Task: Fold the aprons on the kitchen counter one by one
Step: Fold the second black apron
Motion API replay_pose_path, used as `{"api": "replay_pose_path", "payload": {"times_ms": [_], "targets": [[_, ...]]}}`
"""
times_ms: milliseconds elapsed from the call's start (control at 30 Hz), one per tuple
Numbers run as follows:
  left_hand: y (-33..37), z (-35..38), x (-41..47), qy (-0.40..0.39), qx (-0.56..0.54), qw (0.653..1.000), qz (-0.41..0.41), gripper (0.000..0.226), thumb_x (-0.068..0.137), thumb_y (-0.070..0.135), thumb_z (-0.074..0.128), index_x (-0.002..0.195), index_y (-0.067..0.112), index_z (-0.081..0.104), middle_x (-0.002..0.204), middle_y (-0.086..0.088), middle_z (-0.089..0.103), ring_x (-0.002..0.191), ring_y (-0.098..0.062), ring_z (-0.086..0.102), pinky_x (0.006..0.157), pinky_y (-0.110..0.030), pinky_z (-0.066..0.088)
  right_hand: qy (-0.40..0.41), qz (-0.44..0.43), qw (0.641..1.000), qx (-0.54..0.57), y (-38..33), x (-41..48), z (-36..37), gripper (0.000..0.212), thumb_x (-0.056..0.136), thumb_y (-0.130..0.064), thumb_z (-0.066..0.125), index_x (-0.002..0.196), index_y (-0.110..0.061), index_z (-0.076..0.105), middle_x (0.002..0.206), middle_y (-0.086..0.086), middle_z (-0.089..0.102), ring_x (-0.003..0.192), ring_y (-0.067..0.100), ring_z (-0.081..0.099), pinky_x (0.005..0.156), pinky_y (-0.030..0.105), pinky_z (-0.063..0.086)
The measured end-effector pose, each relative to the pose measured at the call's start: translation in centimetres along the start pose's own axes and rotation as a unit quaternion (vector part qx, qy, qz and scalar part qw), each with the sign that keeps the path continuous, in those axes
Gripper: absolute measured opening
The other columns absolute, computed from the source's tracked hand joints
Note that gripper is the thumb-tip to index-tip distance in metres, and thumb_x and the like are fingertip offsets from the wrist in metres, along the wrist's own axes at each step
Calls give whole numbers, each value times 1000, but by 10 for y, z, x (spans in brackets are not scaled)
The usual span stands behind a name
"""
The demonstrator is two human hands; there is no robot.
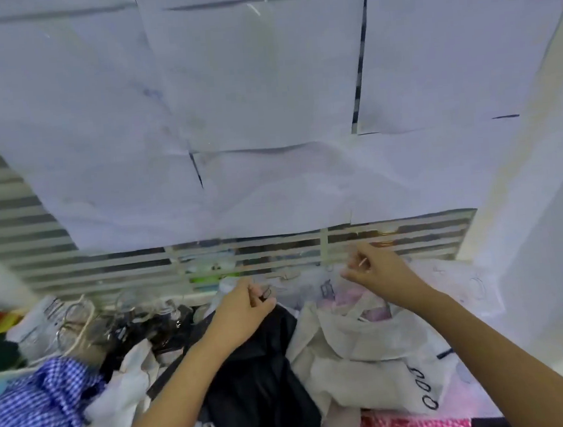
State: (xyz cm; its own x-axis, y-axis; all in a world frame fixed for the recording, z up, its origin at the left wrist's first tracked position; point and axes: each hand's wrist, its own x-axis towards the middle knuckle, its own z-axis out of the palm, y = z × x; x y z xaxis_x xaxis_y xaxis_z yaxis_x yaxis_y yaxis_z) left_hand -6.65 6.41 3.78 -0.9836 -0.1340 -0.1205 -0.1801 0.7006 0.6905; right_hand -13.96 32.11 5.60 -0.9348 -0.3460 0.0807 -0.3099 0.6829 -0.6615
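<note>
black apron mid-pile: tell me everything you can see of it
The black apron is dark, matte cloth, crumpled and not yet folded. It runs from the near edge of the pile up toward the wall. The left hand grips its top end. A cream apron lies against its right side.

No legible txt; black print point(423, 389) on cream apron point(368, 354) (too blurry).

A crumpled black apron point(262, 376) lies mid-heap, a cream apron point(361, 352) touching its right, a blue-checked apron point(29, 411) far left.
</note>
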Motion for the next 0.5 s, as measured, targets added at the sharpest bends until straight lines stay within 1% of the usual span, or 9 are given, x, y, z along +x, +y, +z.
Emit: {"api": "replay_pose_path", "payload": {"times_ms": [67,167,233,267,300,367,433,467,500], "targets": [[-34,16,-9,5,57,997,-50,29,87,39,66,96,18,47,98,1,52,93,-18,53,74,-20,42,-15,42,999,-9,19,-5,33,23,87,-17,62,72,-19,46,72,-1,50,67,14,47,56,17,37],[-78,37,-27,-21,161,976,-147,57,79,52,71,118,19,45,126,-6,42,120,-28,42,99,-35,41,-59,79,994,-40,48,-16,80,32,84,-19,67,67,-24,40,76,-3,50,77,18,49,64,25,33],[-100,53,-38,-42,112,966,-228,86,76,52,74,138,10,34,141,-13,32,131,-33,34,105,-39,37,-113,79,990,-36,66,-30,108,25,84,-25,68,73,-25,45,87,-2,53,87,18,50,66,24,33],[-108,60,-43,-27,70,963,-259,96,75,50,76,144,5,26,146,-16,28,134,-34,32,108,-41,35,-147,87,984,-40,71,-37,120,16,86,-28,67,82,-24,51,96,-1,54,92,18,51,69,24,35],[-114,67,-46,8,41,959,-281,103,74,46,78,146,1,20,148,-19,25,136,-36,30,109,-43,34,-181,97,977,-49,76,-44,130,15,88,-29,64,96,-20,55,106,1,54,99,19,51,74,25,37],[-118,76,-50,122,24,941,-316,105,73,39,81,147,0,17,149,-21,23,136,-39,28,108,-50,32,-225,115,966,-53,86,-57,147,36,91,-31,60,122,-14,53,123,5,52,113,20,51,88,24,37],[-115,77,-50,230,-10,913,-335,100,73,32,82,146,0,21,148,-22,23,135,-41,26,106,-54,30,-244,107,963,-39,96,-66,156,45,92,-31,59,131,-12,49,131,5,51,120,17,49,89,10,32],[-115,75,-49,275,-49,902,-330,95,74,26,81,145,0,24,148,-23,25,134,-40,26,106,-53,30,-258,95,960,-46,100,-69,157,45,94,-30,58,133,-11,47,133,4,50,122,16,48,86,3,27],[-115,73,-49,313,-85,890,-320,91,75,20,81,145,0,26,146,-24,26,133,-39,27,106,-50,30,-266,93,958,-46,104,-72,159,45,94,-30,57,134,-11,47,134,4,50,123,16,47,86,1,25]]}}
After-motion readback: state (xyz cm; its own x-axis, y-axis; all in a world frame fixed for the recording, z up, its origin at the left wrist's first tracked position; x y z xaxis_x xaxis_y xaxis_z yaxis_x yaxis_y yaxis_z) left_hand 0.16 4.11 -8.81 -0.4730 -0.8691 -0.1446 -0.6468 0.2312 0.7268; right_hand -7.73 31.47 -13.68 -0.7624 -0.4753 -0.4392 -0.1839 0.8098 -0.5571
